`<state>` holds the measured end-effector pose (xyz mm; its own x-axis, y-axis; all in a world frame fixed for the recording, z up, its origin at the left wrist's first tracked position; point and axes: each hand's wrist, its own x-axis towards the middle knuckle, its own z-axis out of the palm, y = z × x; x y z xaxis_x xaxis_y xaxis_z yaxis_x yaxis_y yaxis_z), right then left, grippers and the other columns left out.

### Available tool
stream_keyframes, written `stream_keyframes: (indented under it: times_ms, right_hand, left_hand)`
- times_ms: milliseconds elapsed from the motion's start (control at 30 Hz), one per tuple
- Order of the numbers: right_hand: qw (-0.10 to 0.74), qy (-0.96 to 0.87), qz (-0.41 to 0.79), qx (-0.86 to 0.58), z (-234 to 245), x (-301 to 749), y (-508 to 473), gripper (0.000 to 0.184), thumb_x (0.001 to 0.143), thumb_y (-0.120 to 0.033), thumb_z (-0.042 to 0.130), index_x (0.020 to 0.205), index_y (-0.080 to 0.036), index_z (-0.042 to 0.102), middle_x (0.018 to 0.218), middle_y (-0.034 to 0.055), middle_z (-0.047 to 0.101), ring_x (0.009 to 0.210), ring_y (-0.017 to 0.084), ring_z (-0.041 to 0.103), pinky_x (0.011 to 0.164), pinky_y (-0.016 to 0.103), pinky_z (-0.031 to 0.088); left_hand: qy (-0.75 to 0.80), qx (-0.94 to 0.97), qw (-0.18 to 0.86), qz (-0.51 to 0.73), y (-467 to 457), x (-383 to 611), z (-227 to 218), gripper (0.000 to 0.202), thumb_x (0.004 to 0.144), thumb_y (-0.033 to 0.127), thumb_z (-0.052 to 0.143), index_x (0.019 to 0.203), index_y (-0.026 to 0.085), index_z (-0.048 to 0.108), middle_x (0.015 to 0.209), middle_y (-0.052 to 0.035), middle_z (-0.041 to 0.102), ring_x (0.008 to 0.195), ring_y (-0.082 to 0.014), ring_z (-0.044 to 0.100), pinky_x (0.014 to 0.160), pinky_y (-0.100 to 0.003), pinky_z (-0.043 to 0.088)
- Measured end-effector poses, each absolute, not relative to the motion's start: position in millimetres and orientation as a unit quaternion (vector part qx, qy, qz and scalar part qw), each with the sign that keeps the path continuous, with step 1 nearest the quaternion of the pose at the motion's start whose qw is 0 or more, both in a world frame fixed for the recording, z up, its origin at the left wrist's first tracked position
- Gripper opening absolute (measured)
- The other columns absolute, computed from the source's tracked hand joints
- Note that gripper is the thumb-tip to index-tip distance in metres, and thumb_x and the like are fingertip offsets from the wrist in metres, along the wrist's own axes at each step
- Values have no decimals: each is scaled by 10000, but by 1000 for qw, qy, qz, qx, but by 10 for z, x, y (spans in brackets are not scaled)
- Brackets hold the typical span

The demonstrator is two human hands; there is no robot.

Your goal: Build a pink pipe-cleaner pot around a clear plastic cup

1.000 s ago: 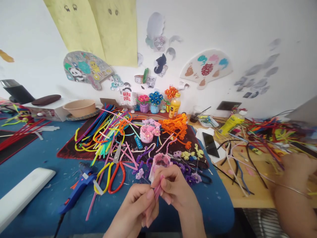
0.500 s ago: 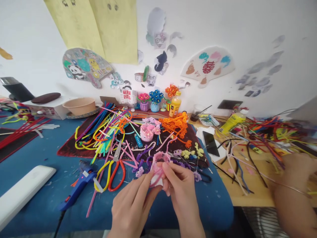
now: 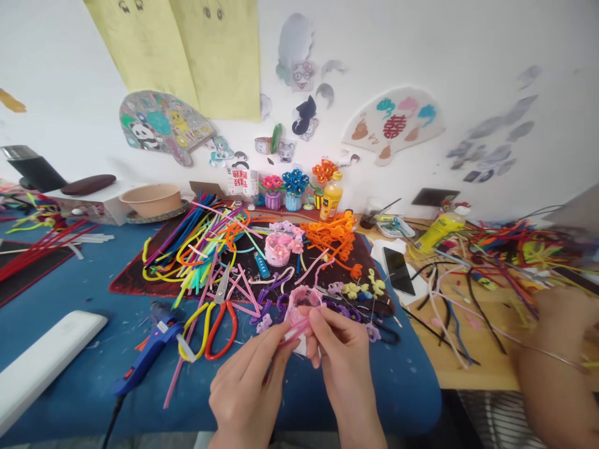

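Between my hands is a small pink pipe-cleaner pot [image 3: 296, 304], its round opening facing up. My right hand [image 3: 345, 365] pinches its near wall between thumb and fingers. My left hand [image 3: 248, 377] closes on a loose pink pipe cleaner [image 3: 291, 337] that runs across to the pot's near side. Part of the pot is hidden behind my fingers. A white piece shows under it. Just beyond stands another pink pot with flowers [image 3: 277, 251]. Small purple flowers [image 3: 264, 323] lie left of the pot.
Scissors [image 3: 219, 298] and a blue glue gun [image 3: 152, 349] lie to the left. Coloured pipe cleaners [image 3: 201, 243] and orange pieces [image 3: 331, 237] cover the dark mat. A phone [image 3: 397, 270] and juice bottle [image 3: 331, 198] stand farther right. A co-worker's arm [image 3: 555, 368] is at the right.
My left hand has its fingers closer together on the loose pink pipe cleaner, whose loop is now drawn flatter against the pot. My right hand has barely moved.
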<state>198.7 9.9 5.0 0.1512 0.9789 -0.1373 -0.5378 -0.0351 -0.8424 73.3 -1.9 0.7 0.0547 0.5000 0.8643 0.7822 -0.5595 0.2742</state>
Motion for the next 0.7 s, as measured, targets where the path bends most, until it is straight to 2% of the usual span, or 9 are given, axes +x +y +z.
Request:
stream_keyframes:
  times_ms: [367, 567, 700]
  right_hand:
    - [646, -250, 595, -408, 33, 1951, 135, 290, 677, -454, 883, 791, -190, 848, 417, -8, 613, 345, 46, 487, 365, 142, 381]
    - [655, -242, 583, -415, 45, 1971, 132, 286, 683, -457, 876, 748, -181, 839, 415, -7, 612, 357, 40, 484, 392, 137, 380]
    - [655, -242, 582, -418, 43, 1981, 132, 299, 675, -465, 877, 738, -176, 832, 424, 1, 625, 355, 53, 485, 386, 153, 386]
  left_hand:
    - [-403, -729, 174, -525, 28, 723, -19, 83, 865, 15, 693, 908, 64, 743, 753, -77, 802, 673, -118, 756, 780, -179, 562]
    - [-435, -729, 172, -500, 42, 714, 24, 83, 911, 113, 679, 947, 85, 748, 780, -51, 811, 636, -107, 752, 748, -165, 554]
    - [-439, -724, 182, -500, 33, 702, 27, 97, 926, 126, 659, 910, 107, 753, 745, -29, 808, 586, -96, 743, 734, -145, 554]
